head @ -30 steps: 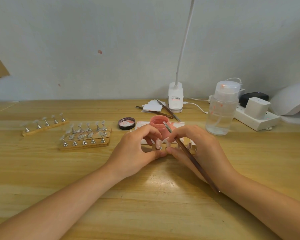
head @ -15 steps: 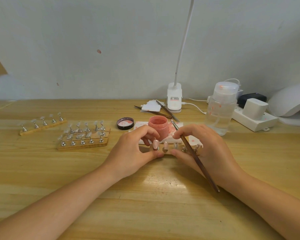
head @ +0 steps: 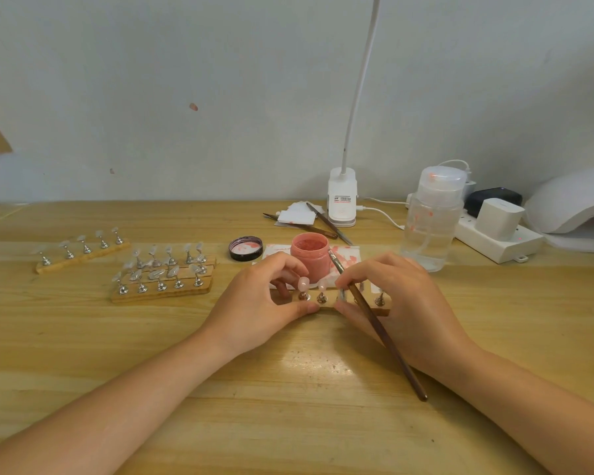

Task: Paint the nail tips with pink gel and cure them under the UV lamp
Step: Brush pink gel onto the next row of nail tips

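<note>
A wooden nail stand (head: pixel 382 310) with metal holders lies in front of me, partly hidden by both hands. Two pink painted nail tips (head: pixel 304 283) stand on its left holders. My left hand (head: pixel 258 303) pinches the stand's left end between thumb and fingers. My right hand (head: pixel 402 303) holds a brown brush (head: pixel 384 334) and its thumb and fingers sit on the stand's middle. The open jar of pink gel (head: pixel 310 251) stands just behind the stand. The white UV lamp (head: pixel 573 200) sits at the far right.
Several other wooden stands with clear nail tips (head: pixel 162 269) lie at the left. The jar's lid (head: pixel 245 247), stained paper, spare brushes (head: pixel 326 222), a desk lamp base (head: pixel 342 200), a clear pump bottle (head: pixel 431 217) and a power strip (head: pixel 498 240) stand behind.
My hands have drawn slightly apart along the stand, uncovering the two pink tips between them. The brush has tilted a little in my right hand.
</note>
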